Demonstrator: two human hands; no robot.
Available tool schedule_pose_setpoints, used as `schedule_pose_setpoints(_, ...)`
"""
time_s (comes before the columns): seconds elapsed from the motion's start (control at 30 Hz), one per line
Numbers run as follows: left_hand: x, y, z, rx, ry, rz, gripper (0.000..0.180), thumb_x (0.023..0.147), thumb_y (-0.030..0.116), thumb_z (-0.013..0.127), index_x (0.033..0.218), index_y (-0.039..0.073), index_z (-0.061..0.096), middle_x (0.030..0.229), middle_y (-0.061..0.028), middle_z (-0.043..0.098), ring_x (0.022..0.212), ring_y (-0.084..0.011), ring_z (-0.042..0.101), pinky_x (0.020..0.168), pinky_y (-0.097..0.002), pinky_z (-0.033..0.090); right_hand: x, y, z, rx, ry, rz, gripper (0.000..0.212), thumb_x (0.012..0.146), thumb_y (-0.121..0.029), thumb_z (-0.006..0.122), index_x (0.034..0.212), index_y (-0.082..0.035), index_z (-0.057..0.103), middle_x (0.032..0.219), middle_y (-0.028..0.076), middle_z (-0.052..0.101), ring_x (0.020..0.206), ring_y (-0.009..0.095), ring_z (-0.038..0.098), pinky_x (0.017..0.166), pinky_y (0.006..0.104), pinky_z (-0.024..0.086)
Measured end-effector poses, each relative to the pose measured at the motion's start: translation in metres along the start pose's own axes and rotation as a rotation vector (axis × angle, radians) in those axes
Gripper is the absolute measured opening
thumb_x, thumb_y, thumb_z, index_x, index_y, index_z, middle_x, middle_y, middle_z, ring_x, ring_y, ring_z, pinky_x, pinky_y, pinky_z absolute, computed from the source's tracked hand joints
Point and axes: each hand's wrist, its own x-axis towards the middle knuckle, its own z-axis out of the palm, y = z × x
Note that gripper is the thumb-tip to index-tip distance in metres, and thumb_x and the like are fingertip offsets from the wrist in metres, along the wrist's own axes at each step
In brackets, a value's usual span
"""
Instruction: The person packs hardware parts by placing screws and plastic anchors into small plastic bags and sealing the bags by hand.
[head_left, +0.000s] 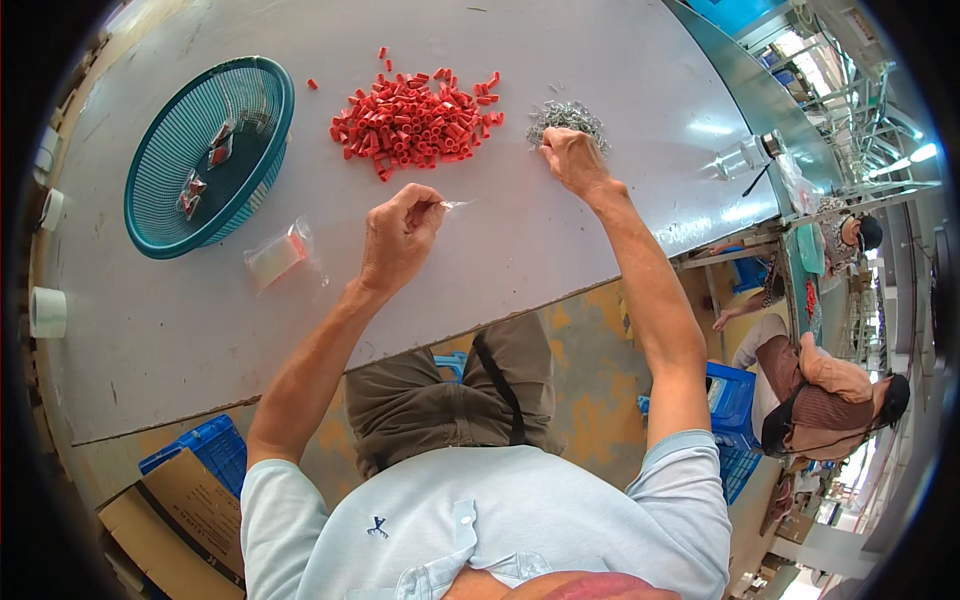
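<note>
My left hand (400, 236) is closed in a pinch on a small clear plastic bag (456, 204), whose edge sticks out to the right of the fingertips. My right hand (577, 163) rests at the near side of a pile of small silvery screws (566, 115). Its fingers are bent and pressed together; what they hold, if anything, is hidden. Between and beyond the hands lies a heap of short red plastic tubes (415, 122). A clear packet (280, 258) with a red strip lies left of my left hand.
A green plastic basket (148, 205) with several small filled packets (190, 193) stands at the left. Tape rolls (48, 312) sit by the table's left edge. A clear bottle (745, 157) lies at the right. Another person (825, 395) sits at right, beside blue crates (732, 400).
</note>
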Motion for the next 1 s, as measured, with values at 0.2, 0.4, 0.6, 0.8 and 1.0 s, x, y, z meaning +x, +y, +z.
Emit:
schedule_pose_setpoints(0.2,-0.001,0.0,0.001,-0.004,0.007,0.027,0.005,0.098,0.002,0.072,0.101,-0.001,0.07,0.077,-0.002,0.067,0.067,-0.0068,0.06,0.062,-0.0249,0.051,-0.006,0.007,0.006,0.087,0.032,-0.036,0.012,0.101,-0.012,0.064,0.099,-0.001,0.068,0.097,0.015,0.073,0.091,0.035,0.072,0.078,0.0454,0.06)
schedule_pose_setpoints(0.4,-0.002,0.004,-0.001,0.024,0.026,0.029,0.005,0.096,0.002,0.073,0.099,-0.001,0.071,0.075,-0.0034,0.068,0.066,-0.0076,0.059,0.062,-0.0261,0.051,-0.016,0.006,0.014,0.501,0.202,0.128,0.011,0.099,-0.012,0.067,0.099,-0.003,0.073,0.089,0.008,0.075,0.071,0.019,0.068,0.067,0.0338,0.056)
schedule_pose_setpoints(0.6,-0.003,0.005,0.0,0.031,0.041,0.053,0.006,0.095,0.002,0.074,0.1,-0.001,0.071,0.074,-0.0045,0.068,0.066,-0.0079,0.06,0.062,-0.0268,0.051,-0.028,0.008,0.018,1.339,0.041,0.443,0.01,0.102,-0.016,0.07,0.101,-0.007,0.072,0.087,0.003,0.074,0.063,0.004,0.061,0.058,0.0216,0.05)
schedule_pose_setpoints(0.8,0.0,0.004,-0.001,0.053,0.055,0.054,0.007,0.095,0.002,0.074,0.1,-0.001,0.071,0.075,-0.0056,0.069,0.066,-0.0088,0.061,0.062,-0.0273,0.052,-0.037,0.001,0.017,1.719,-0.036,0.429,0.008,0.103,-0.012,0.07,0.108,-0.007,0.073,0.089,0.004,0.074,0.067,0.006,0.066,0.06,0.0177,0.054)
schedule_pose_setpoints(1.0,0.0,0.005,-0.003,0.072,0.06,0.045,0.007,0.096,0.003,0.073,0.101,-0.001,0.071,0.078,-0.0042,0.07,0.069,-0.0079,0.063,0.065,-0.0257,0.053,-0.036,-0.021,0.014,1.619,-0.09,0.474,0.01,0.101,-0.011,0.073,0.109,-0.005,0.074,0.09,0.007,0.075,0.068,0.009,0.07,0.061,0.0199,0.059)
